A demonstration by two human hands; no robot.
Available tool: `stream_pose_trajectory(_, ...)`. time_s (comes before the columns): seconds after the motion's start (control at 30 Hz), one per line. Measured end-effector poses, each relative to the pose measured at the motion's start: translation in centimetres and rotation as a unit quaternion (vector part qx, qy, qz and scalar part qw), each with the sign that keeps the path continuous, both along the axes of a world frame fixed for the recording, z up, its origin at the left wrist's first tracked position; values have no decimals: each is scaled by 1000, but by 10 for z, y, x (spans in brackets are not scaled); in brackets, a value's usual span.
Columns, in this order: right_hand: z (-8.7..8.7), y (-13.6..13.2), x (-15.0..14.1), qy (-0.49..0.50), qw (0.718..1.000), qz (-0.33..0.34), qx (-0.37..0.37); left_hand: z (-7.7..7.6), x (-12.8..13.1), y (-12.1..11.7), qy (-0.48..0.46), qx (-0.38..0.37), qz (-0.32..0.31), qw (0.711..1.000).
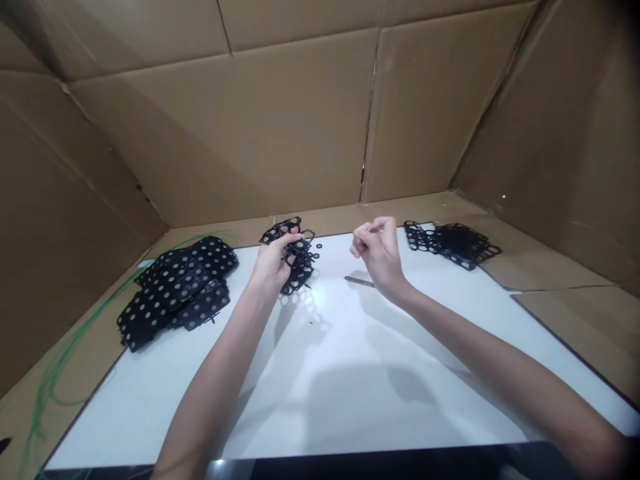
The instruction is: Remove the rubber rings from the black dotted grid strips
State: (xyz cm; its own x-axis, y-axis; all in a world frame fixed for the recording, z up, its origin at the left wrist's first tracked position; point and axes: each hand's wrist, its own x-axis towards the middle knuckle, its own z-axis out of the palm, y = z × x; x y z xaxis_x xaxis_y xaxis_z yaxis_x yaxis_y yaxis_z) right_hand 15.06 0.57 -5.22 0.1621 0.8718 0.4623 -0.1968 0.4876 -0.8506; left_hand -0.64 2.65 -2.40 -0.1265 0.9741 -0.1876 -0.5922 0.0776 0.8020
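L fingers (286,240) are curled closed, gripping a black perforated sheet (299,267), a floppy lattice of round holes held tilted just above the tabletop (320,400). R fingers (373,230) are bunched in a pinch w/ tips together, raised off the surface; too small to tell if they hold anything.

L hand (273,265) and R hand (383,257) are near each other, w/ a gap btw them, bare forearms reaching in from the bottom corners. A few small black rings (319,246) sit just right of the held sheet. A slim metal tool (359,281) lies on the white tabletop, just left of and below R hand, not touching it.

Further out, to the L, is a heap of overlapping black sheets w/ pale dots (177,287), partly on the tabletop edge. To the R, a smaller pile of black lattice sheets w/ open holes (453,245) lies at the far corner. Tan cardboard walls (220,133) surround the tabletop on three sides, and a thin green cord (50,380) trails over the cardboard at far L.
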Motion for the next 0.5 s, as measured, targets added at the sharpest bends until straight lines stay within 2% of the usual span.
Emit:
stream_pose_trajectory(0.1, -3, 5, -4, 24, 992, 84, -91, -1, 3, -5, 31, 2, -37, 999)
stream_pose_trajectory(0.17, -5, 4, -4, -7, 989, 101, -108, -1, 6, -8, 55, 2, -55, 997)
stream_pose_trajectory(0.23, -4, 0, -2, -96, 990, 83, -64, -1, 7, -12, 83, 2, -87, 993)
stream_pose_trajectory(0.3, -1, -7, 1, -227, 973, 43, 28, 0, 8, -15, 103, 5, -124, 987)
stream_pose_trajectory(0.4, 3, -14, 4, -393, 907, -9, 150, 1, 8, -18, 105, 24, -152, 983)
stream_pose_trajectory(0.5, 0, -12, 6, -471, 855, -39, 212, 0, 9, -18, 96, 46, -163, 981)
